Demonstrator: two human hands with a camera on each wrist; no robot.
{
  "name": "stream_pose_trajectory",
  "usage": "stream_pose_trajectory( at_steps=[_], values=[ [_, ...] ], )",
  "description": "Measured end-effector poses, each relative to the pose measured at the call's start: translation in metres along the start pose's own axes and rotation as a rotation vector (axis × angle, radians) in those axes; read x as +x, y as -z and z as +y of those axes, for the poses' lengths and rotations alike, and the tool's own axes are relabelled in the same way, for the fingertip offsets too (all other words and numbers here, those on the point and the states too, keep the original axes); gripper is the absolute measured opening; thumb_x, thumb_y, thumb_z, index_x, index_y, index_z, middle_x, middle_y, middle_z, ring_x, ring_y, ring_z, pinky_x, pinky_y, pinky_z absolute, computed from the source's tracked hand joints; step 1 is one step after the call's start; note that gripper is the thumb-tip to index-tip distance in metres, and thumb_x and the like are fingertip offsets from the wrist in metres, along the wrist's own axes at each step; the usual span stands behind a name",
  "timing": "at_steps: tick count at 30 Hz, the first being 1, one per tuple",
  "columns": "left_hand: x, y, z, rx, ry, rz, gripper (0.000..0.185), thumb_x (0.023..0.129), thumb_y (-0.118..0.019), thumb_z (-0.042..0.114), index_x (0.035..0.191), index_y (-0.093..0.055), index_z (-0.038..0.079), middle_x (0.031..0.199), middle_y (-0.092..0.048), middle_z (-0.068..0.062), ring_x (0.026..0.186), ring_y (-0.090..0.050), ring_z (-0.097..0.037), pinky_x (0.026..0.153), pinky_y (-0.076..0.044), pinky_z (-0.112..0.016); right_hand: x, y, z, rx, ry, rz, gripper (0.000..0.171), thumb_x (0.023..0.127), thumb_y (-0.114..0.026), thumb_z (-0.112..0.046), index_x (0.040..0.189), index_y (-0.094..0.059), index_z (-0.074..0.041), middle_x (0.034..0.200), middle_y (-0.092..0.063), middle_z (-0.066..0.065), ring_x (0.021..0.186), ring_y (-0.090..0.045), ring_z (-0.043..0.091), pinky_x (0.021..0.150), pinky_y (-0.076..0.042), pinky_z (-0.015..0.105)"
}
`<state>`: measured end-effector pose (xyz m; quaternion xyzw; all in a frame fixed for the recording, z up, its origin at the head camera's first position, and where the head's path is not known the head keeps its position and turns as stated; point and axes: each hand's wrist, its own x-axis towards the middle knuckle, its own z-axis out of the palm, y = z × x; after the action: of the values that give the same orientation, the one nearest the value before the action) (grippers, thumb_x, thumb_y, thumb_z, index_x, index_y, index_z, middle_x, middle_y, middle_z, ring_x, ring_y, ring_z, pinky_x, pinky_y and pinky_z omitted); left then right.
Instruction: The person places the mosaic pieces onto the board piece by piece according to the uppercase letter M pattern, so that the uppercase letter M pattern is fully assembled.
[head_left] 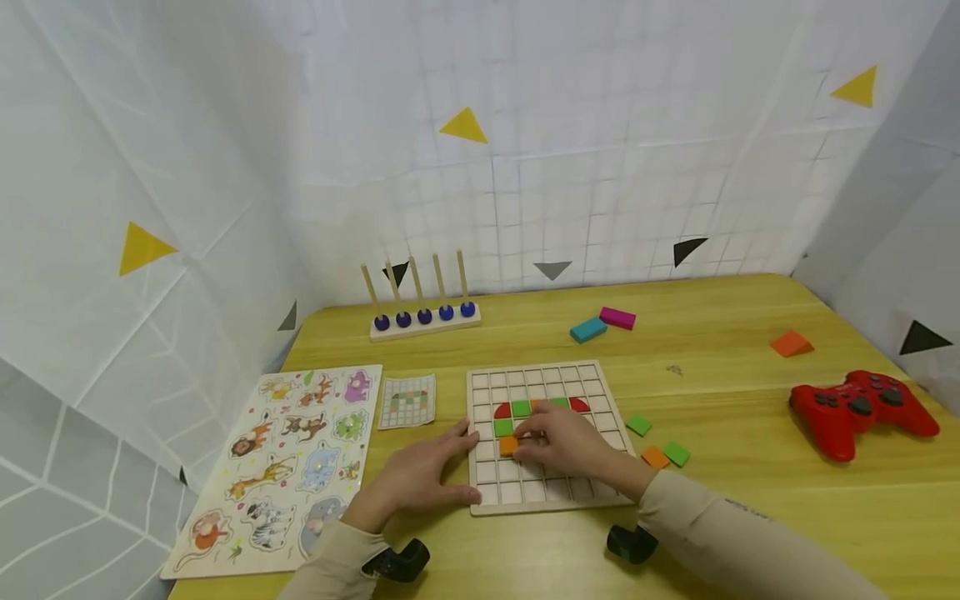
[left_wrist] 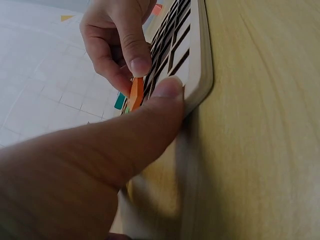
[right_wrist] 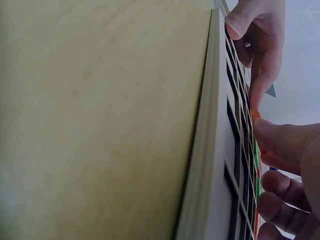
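Observation:
My right hand (head_left: 566, 442) pinches an orange square tile (head_left: 508, 447) between thumb and finger. The tile is at the wooden grid board (head_left: 487, 493), just below a green tile (head_left: 503, 427); in the left wrist view the orange tile (left_wrist: 136, 94) looks tilted. My left hand (head_left: 423, 471) rests at the board's left edge, fingers and thumb extended. Above the right hand runs a row of tiles: a red curved piece (head_left: 502, 410), a green square (head_left: 521, 408), a partly hidden orange one, another green square (head_left: 560, 402) and a second red piece (head_left: 579, 405). The right hand covers part of the grid.
Right of the board lie loose green (head_left: 638, 425) and orange (head_left: 655, 457) tiles. A pattern card (head_left: 407, 403) and an animal puzzle (head_left: 285, 467) lie left. Behind stand a peg stand (head_left: 423, 321) and blue (head_left: 588, 330) and magenta (head_left: 617, 317) blocks. A red game controller (head_left: 836, 425) sits far right.

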<state>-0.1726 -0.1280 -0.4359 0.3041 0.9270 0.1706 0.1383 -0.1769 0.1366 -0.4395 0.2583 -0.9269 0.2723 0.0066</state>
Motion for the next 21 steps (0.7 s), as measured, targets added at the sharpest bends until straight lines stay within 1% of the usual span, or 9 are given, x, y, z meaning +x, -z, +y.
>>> stream_pose_trajectory(
  at_steps=[8, 17, 21],
  values=[
    [0.0010, -0.0009, 0.0006, -0.001, 0.004, 0.002, 0.079, 0.086, -0.066, 0.060, 0.151, -0.041, 0.023, 0.164, -0.028, -0.001, 0.141, -0.044, -0.034, 0.107, -0.042, -0.055, 0.0002, -0.0041, -0.0005, -0.063, 0.015, 0.017, 0.022, 0.084, -0.078, -0.030, 0.100, -0.078, -0.016, 0.086, -0.059, -0.006, 0.069, -0.044, 0.002, 0.061, -0.040, 0.017],
    [-0.0016, 0.0021, 0.0034, -0.004, -0.002, 0.006, 0.080, 0.085, -0.066, 0.060, 0.151, -0.042, 0.021, 0.163, -0.028, -0.003, 0.140, -0.045, -0.035, 0.106, -0.042, -0.056, 0.0012, -0.0057, 0.0004, -0.060, 0.039, 0.034, 0.021, 0.083, -0.079, -0.030, 0.098, -0.078, -0.016, 0.086, -0.059, -0.007, 0.069, -0.044, 0.000, 0.061, -0.040, 0.017],
    [-0.0013, 0.0012, 0.0019, 0.005, 0.002, 0.006, 0.080, 0.086, -0.065, 0.061, 0.151, -0.041, 0.022, 0.163, -0.028, -0.002, 0.140, -0.045, -0.035, 0.106, -0.043, -0.055, 0.0026, -0.0083, 0.0018, -0.065, 0.054, 0.042, 0.021, 0.083, -0.079, -0.031, 0.098, -0.078, -0.016, 0.086, -0.060, -0.008, 0.070, -0.045, 0.000, 0.062, -0.041, 0.016]
  ],
)
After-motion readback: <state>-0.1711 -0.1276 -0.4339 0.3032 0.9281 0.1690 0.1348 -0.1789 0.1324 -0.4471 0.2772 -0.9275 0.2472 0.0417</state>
